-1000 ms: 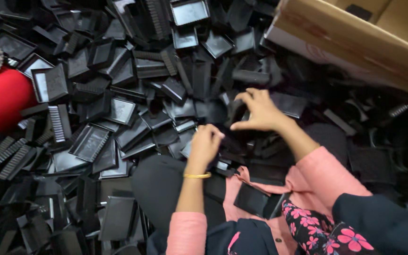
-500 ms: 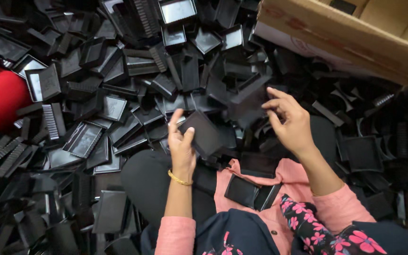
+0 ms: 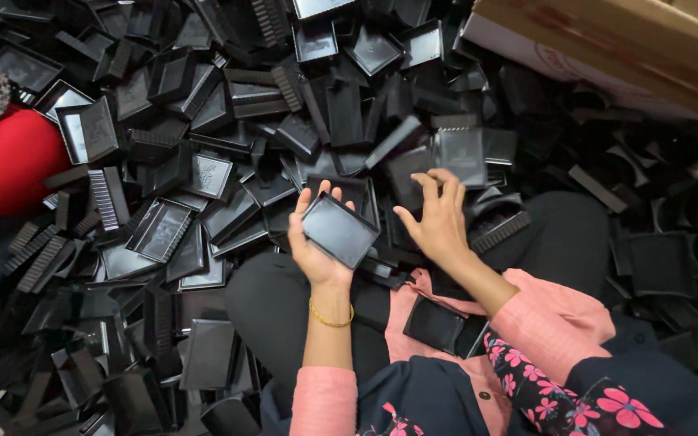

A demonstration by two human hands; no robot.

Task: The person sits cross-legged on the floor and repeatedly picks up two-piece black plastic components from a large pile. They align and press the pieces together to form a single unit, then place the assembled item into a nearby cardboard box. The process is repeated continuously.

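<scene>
Floor buried under heaped black plastic trays (image 3: 163,226), cardboard box (image 3: 607,56) at upper right.

Brown cardboard box (image 3: 607,56) cut off top right; red cloth bundle (image 3: 6,165) cropped at left edge; left hand (image 3: 317,250) palm hidden behind flat black plastic tray (image 3: 339,230)

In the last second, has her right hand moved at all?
Yes. The right hand has pulled back from the pile toward the person's lap, away from the cardboard box, its fingers spread and empty beside the black tray that the left hand holds.
</scene>
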